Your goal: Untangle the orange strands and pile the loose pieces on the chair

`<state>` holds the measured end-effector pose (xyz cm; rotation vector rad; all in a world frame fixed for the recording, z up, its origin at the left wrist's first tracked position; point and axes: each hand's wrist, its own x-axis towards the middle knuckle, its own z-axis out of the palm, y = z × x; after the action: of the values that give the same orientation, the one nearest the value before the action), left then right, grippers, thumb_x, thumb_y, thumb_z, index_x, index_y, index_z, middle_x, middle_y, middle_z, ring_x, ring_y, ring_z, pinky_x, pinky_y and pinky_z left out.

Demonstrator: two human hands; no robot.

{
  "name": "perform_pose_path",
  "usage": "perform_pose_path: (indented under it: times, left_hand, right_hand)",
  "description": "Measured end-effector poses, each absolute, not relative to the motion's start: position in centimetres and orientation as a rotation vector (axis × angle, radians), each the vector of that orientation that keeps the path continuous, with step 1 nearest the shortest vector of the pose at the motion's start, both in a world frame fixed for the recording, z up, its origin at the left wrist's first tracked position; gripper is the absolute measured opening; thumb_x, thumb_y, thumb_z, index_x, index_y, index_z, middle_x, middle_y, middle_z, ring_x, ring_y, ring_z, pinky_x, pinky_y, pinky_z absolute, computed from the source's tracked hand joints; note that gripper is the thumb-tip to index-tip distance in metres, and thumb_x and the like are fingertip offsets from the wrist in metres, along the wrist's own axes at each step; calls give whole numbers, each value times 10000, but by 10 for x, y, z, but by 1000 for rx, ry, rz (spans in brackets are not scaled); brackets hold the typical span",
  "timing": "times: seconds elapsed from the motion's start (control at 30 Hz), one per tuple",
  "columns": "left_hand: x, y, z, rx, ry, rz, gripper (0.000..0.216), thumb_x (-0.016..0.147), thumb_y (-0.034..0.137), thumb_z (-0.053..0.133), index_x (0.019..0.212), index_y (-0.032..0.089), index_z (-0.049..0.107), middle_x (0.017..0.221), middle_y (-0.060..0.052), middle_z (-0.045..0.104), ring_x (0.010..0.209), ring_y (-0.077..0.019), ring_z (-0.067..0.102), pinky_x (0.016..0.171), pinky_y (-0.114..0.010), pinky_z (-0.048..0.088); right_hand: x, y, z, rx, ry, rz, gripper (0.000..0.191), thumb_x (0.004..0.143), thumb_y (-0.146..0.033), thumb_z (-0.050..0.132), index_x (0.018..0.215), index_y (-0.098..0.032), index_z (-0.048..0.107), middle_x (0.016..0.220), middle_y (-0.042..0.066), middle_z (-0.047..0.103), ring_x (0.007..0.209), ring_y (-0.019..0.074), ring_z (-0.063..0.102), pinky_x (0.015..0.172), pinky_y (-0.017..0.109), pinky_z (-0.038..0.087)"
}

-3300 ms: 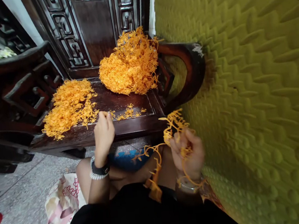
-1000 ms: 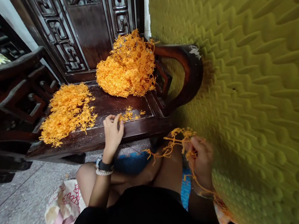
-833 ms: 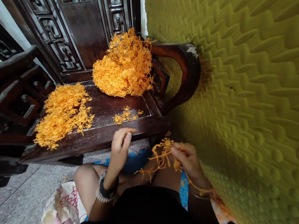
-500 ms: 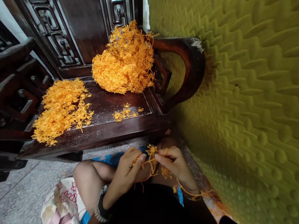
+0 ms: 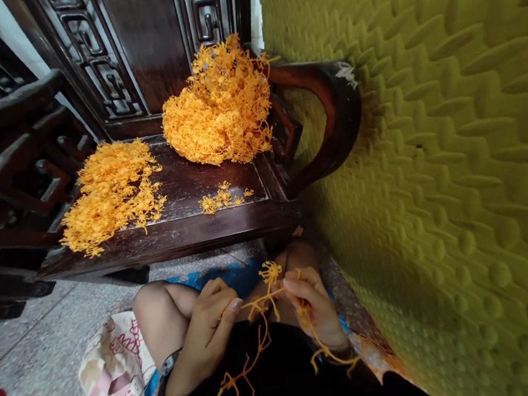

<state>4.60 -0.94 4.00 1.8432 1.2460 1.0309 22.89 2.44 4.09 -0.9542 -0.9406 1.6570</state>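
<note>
Over my lap, a thin orange branched plastic strand (image 5: 258, 301) is stretched between my hands. My left hand (image 5: 213, 318) pinches one side of it, thumb against the curled fingers, and a twiggy end dangles below. Closed on the other side is my right hand (image 5: 315, 306), with more orange strand hanging past its wrist. A small orange flower-like piece with many thin legs (image 5: 270, 272) stands up from the strand between the hands, nearer the right. What lies inside the right fingers is partly hidden.
Ahead is a dark wooden chair (image 5: 191, 231). Its seat bears a large tangled orange heap (image 5: 219, 114), a flatter orange pile (image 5: 109, 196) and several loose pieces (image 5: 221, 199). A yellow-green textured wall (image 5: 433, 172) rises at right; a cloth bag (image 5: 116, 367) lies at left.
My hands have moved apart, the left one leftward and down, drawing the strand straight between them. A branched end now dangles below my left hand.
</note>
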Motion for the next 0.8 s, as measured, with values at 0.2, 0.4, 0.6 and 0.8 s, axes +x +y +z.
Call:
perform_pose_path:
  times: [0.2, 0.4, 0.6, 0.8]
  left_hand:
    - [38, -6, 31, 1954, 1223, 1052, 406, 988, 359, 347, 619, 199, 404, 583, -4, 442, 657, -175, 434, 638, -318, 345]
    - [-13, 2, 21, 1720, 1709, 1117, 392, 976, 370, 380, 622, 205, 401, 638, 11, 409, 604, -149, 433, 566, -283, 343]
    - [3, 75, 21, 2001, 1795, 1087, 245, 966, 330, 385, 776, 216, 491, 737, -24, 531, 759, -208, 519, 730, -330, 410]
    - [29, 148, 13, 2209, 1733, 1068, 297, 943, 184, 348, 1148, 166, 561, 1090, -116, 639, 1049, -261, 534, 934, -406, 432]
  right_hand:
    - [224, 33, 43, -823, -766, 1407, 503, 759, -422, 624, 425, -208, 315, 386, -74, 268, 381, 74, 239, 485, 274, 329]
    - [287, 40, 58, -809, -592, 710, 469, 834, -340, 598, 480, -204, 322, 409, -92, 260, 375, 78, 225, 612, 297, 455]
    - [277, 40, 47, -1059, -755, 887, 472, 790, -403, 638, 466, -202, 360, 439, -58, 321, 411, 82, 311, 418, 238, 289]
    - [281, 42, 38, -1073, -719, 848, 485, 803, -405, 615, 489, -203, 306, 456, -66, 277, 412, 72, 281, 402, 216, 271]
